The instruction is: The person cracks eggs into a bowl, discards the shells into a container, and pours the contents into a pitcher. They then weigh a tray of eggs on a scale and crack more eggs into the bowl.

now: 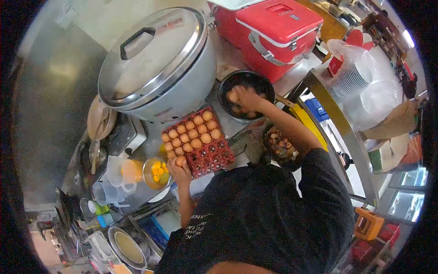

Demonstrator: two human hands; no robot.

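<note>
My left hand [179,173] is closed around a brown egg [181,161], between a metal bowl and the egg tray. Several yellow yolks [159,171] lie in the metal bowl [147,176]. Brown eggs fill the far rows of the red egg tray [211,160], while its near right cells hold none. My right hand [248,99] reaches into a black bowl [221,89], its fingers on a brown, rounded egg or shell [233,95]. More brown eggs or shells show beneath that hand, partly hidden by it.
A large lidded cooker [191,68] stands behind the tray, with a red cooler box [283,27] to its right. Plastic jugs [119,171] stand left of the metal bowl. A container of broken shells [279,144] sits beneath my right arm. Stacked bowls [351,80] are at far right.
</note>
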